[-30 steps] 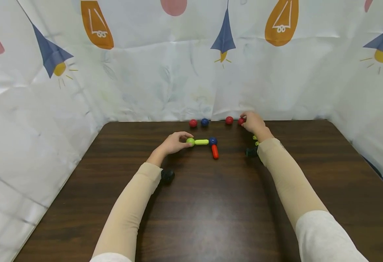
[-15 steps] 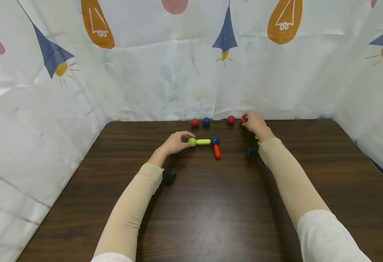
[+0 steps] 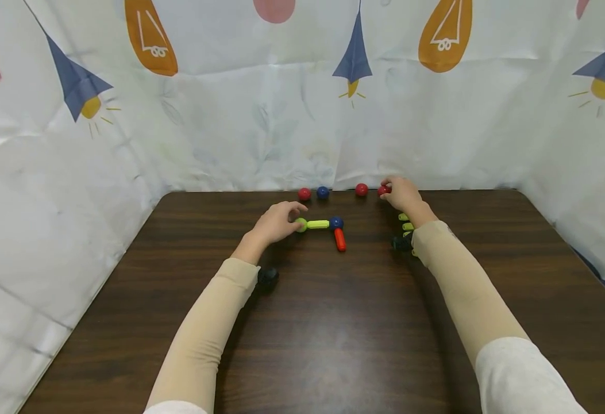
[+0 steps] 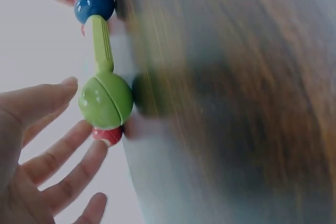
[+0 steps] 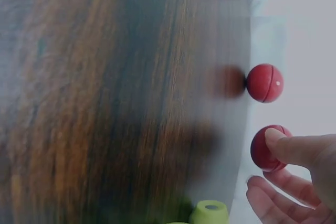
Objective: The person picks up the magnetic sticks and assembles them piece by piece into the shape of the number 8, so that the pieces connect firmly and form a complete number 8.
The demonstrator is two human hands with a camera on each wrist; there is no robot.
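Observation:
In the head view my left hand [image 3: 276, 223] is at a green ball [image 3: 301, 225]. Its fingers are spread, and the left wrist view shows the thumb apart from the green ball [image 4: 105, 102], with a fingertip close to its underside. A yellow-green rod [image 3: 318, 224] joins that ball to a blue ball [image 3: 336, 223], and a red rod [image 3: 340, 240] extends from the blue one towards the near side. At the far edge my right hand [image 3: 404, 194] pinches a red ball [image 5: 268, 153] between thumb and fingers, seemingly raised off the table in the right wrist view.
Along the table's far edge sit a red ball [image 3: 304, 194], another blue ball [image 3: 323, 192] and a further red ball [image 3: 361, 190]. Several yellow-green rods [image 3: 408, 226] lie beneath the right forearm. A patterned white sheet [image 3: 219, 132] hangs behind the brown table [image 3: 323, 322].
My left hand has loosened its pinch on the green ball, its fingers lifting and spreading. My right hand keeps hold of the red ball, almost in place.

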